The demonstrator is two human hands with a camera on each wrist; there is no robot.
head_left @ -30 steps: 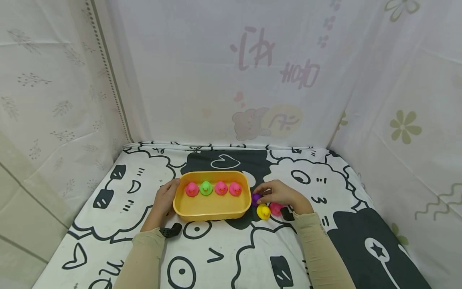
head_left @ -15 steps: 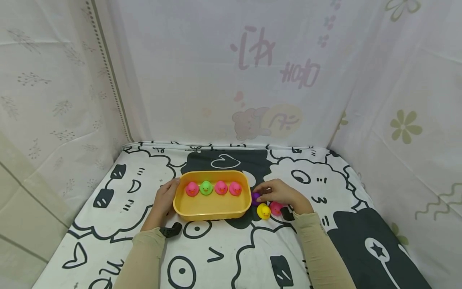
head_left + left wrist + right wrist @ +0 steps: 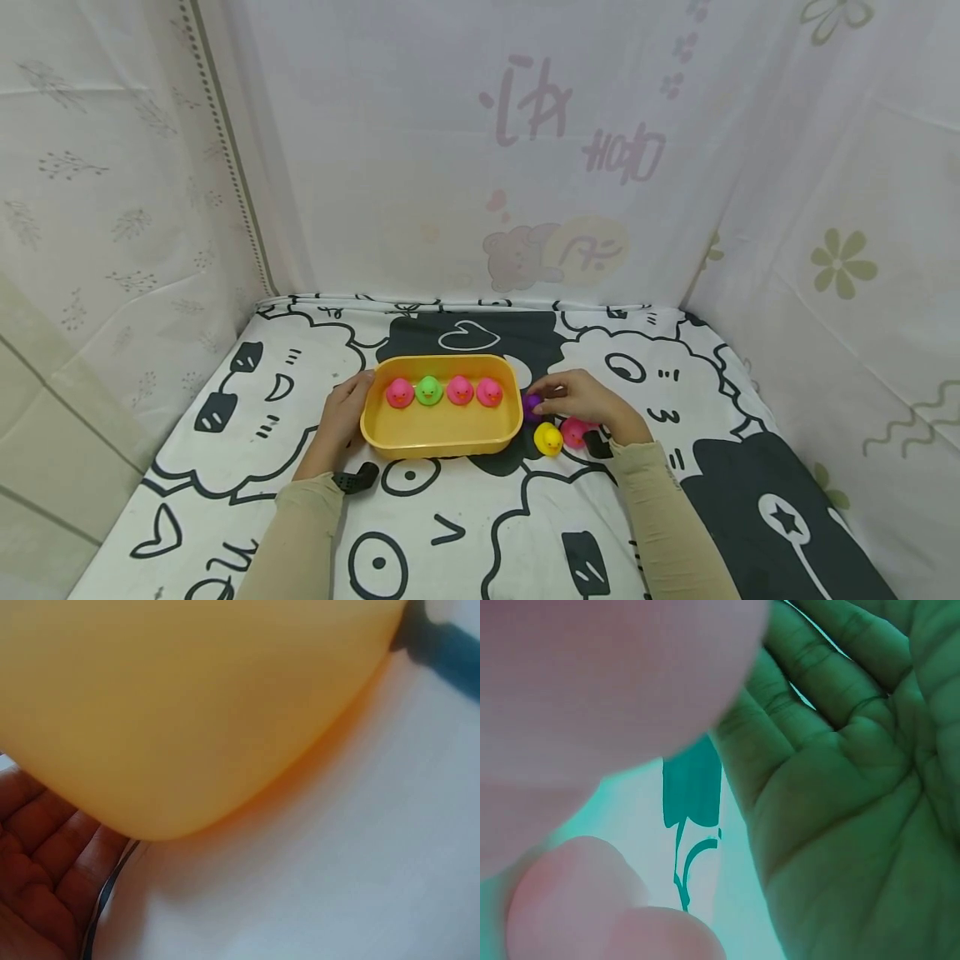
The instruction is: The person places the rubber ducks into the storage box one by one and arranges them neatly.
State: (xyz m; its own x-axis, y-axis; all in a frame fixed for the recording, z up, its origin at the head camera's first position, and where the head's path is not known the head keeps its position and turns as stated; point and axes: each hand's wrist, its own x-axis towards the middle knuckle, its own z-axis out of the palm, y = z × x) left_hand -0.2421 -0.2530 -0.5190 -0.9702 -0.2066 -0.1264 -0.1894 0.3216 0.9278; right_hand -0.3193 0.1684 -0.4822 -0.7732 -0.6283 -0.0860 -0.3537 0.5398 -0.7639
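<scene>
Fingers of the right hand (image 3: 587, 398) pinch the purple toy (image 3: 532, 408), likely light, squeezable, best held by its sides. Left hand (image 3: 343, 412) touches the yellow tray (image 3: 442, 432), fingers extended.

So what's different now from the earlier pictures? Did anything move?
Only a tiny bit. The right grip and the purple toy it pinches seem to have edged slightly upward in the head view. Nothing was newly grabbed or let go. The left grip stays against the left end of the yellow tray, and the row of ducks inside stayed put.
</scene>
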